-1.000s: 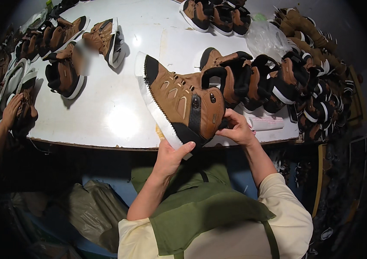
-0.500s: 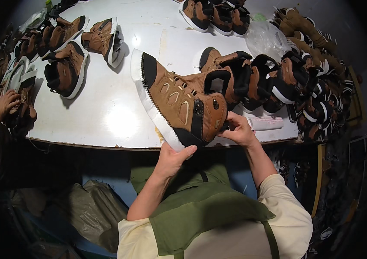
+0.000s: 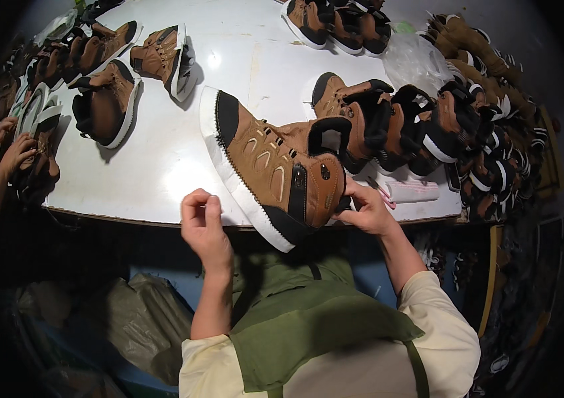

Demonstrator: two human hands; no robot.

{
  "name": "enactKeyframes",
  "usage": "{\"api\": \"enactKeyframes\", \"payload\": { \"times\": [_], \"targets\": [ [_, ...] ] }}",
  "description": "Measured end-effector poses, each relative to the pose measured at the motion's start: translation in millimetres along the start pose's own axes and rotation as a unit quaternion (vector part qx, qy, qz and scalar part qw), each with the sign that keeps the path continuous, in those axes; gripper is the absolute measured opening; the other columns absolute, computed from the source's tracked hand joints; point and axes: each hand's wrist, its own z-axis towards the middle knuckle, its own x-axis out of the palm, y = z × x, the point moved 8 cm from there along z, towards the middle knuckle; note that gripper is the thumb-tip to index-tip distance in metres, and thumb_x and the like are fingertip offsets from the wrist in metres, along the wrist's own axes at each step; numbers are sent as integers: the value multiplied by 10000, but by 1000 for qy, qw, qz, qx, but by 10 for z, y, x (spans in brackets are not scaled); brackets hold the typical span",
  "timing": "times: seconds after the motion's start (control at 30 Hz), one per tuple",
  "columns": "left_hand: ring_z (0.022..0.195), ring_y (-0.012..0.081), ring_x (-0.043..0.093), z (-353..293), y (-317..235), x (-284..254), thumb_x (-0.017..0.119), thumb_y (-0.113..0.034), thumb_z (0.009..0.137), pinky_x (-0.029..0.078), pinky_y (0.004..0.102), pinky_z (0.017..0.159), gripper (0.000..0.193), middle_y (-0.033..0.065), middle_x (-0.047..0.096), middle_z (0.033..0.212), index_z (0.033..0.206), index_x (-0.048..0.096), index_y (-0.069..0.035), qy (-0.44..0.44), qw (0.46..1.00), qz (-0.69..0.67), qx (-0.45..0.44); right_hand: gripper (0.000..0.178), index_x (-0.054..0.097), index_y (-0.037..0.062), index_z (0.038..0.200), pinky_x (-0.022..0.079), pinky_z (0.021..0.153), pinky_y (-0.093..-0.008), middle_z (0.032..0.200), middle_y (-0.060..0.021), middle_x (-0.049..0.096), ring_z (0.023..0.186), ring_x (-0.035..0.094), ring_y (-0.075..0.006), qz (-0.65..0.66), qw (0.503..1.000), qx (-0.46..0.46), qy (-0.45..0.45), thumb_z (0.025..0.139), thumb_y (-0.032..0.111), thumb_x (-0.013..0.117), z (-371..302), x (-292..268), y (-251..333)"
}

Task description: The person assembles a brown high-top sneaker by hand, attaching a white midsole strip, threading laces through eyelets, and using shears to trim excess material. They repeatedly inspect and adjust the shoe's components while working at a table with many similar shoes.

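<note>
A brown high-top shoe [image 3: 265, 166] with black toe and heel panels and a thick white sole hangs over the table's front edge. It is tilted, toe up and to the left. My right hand [image 3: 365, 211] grips it at the back of the heel, near the black pull loop; some fingertips are hidden behind the shoe. My left hand [image 3: 204, 222] is off the shoe, just left of the sole. Its fingers are curled in with the thumb close to them, and anything small between them does not show.
Right of the held shoe stands a row of matching shoes [image 3: 401, 129], with a clear plastic bag [image 3: 414, 60] behind. A whitish roll [image 3: 413, 192] lies near the front edge of the white table [image 3: 143, 179]. Another person's hands [image 3: 17, 154] hold a shoe [image 3: 47, 132] at far left.
My left hand has let go of the sole near the heel and moved left and up. The shoe has dropped slightly, with my right hand still at its heel.
</note>
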Motion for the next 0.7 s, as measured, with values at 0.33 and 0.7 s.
{"api": "enactKeyframes", "payload": {
  "times": [0.33,0.7],
  "targets": [
    [705,96,487,65,-670,802,647,41,795,412,211,599,242,49,546,892,1035,652,7,305,914,234,131,340,637,84,1031,212,1123,-558,971,-50,660,943,628,-223,-151,983,-86,65,706,1,695,122,208,370],
    [677,107,498,81,-602,758,642,19,816,415,228,593,82,49,537,858,892,610,24,313,912,242,110,333,642,75,1028,218,1129,-541,957,-48,657,935,627,-215,-169,976,-89,100,708,3,699,183,304,465]
  ]
}}
